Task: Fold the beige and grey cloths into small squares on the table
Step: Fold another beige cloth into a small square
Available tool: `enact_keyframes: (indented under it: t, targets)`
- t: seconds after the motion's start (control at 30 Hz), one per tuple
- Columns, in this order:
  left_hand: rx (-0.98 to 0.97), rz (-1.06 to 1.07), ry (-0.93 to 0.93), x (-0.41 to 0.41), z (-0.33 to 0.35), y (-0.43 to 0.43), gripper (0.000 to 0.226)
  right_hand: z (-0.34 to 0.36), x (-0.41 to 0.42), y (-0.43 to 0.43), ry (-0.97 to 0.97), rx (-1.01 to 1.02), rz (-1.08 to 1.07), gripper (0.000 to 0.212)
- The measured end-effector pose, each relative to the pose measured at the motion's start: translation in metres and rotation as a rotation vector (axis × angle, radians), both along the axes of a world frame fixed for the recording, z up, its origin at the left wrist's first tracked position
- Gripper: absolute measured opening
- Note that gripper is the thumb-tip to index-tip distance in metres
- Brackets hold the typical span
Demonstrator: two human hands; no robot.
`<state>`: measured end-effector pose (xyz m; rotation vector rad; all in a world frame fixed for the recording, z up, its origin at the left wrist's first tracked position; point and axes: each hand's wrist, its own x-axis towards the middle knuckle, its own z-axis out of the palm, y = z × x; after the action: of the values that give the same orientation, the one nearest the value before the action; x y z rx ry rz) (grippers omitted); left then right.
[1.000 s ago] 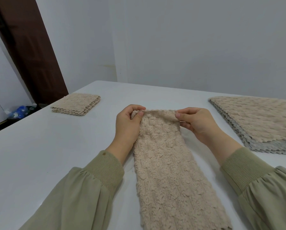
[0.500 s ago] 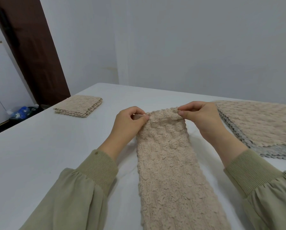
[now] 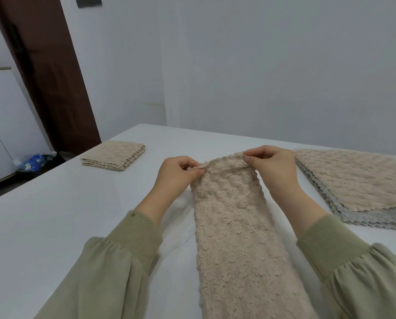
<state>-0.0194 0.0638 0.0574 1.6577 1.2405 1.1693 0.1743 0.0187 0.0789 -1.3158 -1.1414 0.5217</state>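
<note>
I see a long beige cloth (image 3: 233, 226) lying down the middle of the white bench (image 3: 54, 215). It is folded into a narrow strip that runs from the bottom of my view away towards the far side. Its surface is thick and fluffy, with a raised bubbly pattern in rows. Small scallops show along its right edge. The far end of the strip is raised a little, and the rest lies flat.

The left hand (image 3: 176, 176) pinches the far left corner between thumb and forefinger, with the other fingers curled. Its grip is grasping the cloth. The right hand (image 3: 272, 169) pinches the far right corner the same way, and its grip is also closed on the cloth. The two hands sit near each other, with only the strip's far edge between them. Both arms wear olive green sleeves (image 3: 114, 268) with ribbed cuffs.

Just beside the right hand, on the right of the bench, I see a flat stack of cloths (image 3: 353, 178). The top one is beige. A grey cloth (image 3: 376, 217) shows beneath it at the near edge, and the wavy edges of several layers are visible.

Well apart at the far left lies a small folded pile (image 3: 114, 155) of beige squares. Behind the bench is a pale wall (image 3: 261, 65), with a dark brown door (image 3: 49, 77) at the left.
</note>
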Motion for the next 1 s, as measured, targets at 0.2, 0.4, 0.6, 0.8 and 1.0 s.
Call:
enact_keyframes:
  t: [0.2, 0.4, 0.6, 0.8, 1.0]
  targets:
    - [0.067, 0.08, -0.026, -0.016, 0.058, -0.017, 0.004, 0.053, -0.02, -0.009, 0.03, 0.094, 0.009, 0.013]
    - [0.232, 0.12, -0.07, -0.031, 0.111, -0.042, 0.018, 0.098, -0.037, -0.031, -0.003, 0.231, -0.015, 0.017]
    - [0.399, 0.126, -0.077, -0.035, 0.141, -0.066, 0.026, 0.126, -0.046, -0.051, -0.006, 0.342, -0.048, 0.017]
    - [0.412, 0.056, -0.119, -0.041, 0.167, -0.08, 0.037, 0.15, -0.046, -0.071, 0.041, 0.397, 0.037, 0.025]
    - [0.128, -0.213, -0.177, -0.049, 0.181, -0.092, 0.025, 0.163, -0.048, -0.09, 0.011, 0.401, 0.142, 0.031]
